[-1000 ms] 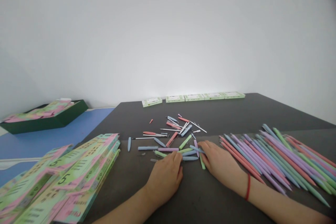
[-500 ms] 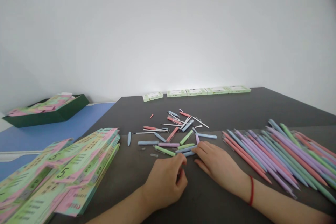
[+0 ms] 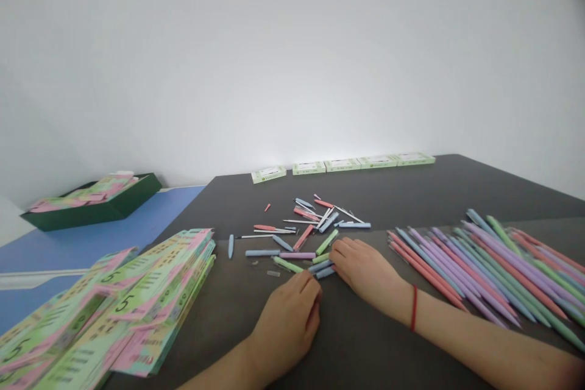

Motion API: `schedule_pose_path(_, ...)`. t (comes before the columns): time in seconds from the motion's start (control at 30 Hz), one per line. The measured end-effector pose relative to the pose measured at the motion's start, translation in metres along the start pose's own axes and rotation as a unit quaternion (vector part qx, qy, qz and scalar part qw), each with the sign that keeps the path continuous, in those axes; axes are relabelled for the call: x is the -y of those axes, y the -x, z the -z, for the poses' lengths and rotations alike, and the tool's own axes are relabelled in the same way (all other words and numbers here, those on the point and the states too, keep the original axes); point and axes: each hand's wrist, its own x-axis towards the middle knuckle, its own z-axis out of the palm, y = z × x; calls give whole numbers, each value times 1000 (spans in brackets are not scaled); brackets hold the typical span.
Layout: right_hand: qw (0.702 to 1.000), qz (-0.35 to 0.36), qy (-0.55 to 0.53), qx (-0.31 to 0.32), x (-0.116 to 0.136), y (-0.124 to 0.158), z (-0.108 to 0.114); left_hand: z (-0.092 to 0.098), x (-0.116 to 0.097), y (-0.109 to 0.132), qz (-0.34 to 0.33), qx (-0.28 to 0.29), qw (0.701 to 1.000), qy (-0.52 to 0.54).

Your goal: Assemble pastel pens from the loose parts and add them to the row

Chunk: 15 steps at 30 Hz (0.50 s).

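Loose pen parts [image 3: 305, 236], pastel caps, short barrels and thin white refills, lie scattered in the middle of the dark table [image 3: 402, 195]. My left hand [image 3: 287, 317] rests just short of them with its fingers curled under; what they hold, if anything, is hidden. My right hand [image 3: 365, 268], a red band [image 3: 414, 308] on its wrist, lies palm down with fingers stretched out. Its fingertips touch blue and green pieces [image 3: 322, 267] at the near edge of the scatter.
Many assembled pastel pens [image 3: 484, 262] lie fanned out on the right. A pile of flat green and pink cartons [image 3: 132, 298] fills the near left. Several small green boxes [image 3: 342, 164] line the far edge. A dark green tray [image 3: 91, 207] sits on a blue surface [image 3: 82, 244].
My right hand slid left and farther into the pen parts. My left hand drew back slightly and curled. A blue barrel now lies farther back in the scatter.
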Motion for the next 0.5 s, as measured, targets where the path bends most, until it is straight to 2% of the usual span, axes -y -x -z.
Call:
schedule_pose_path(0.2, 1000, 1, -1, 17, -5, -12, -6, -4, -3, 12, -58, 47, 997, -10)
schedule_pose_path(0.37, 999, -10, -15, 33, -9, -17, -1, -5, 0, 0, -39, 42, 998, -36)
schedule_pose_path(0.5, 998, -18, -30, 47, -12, -17, 4, -5, 10, -13, -18, 7, 998, -54)
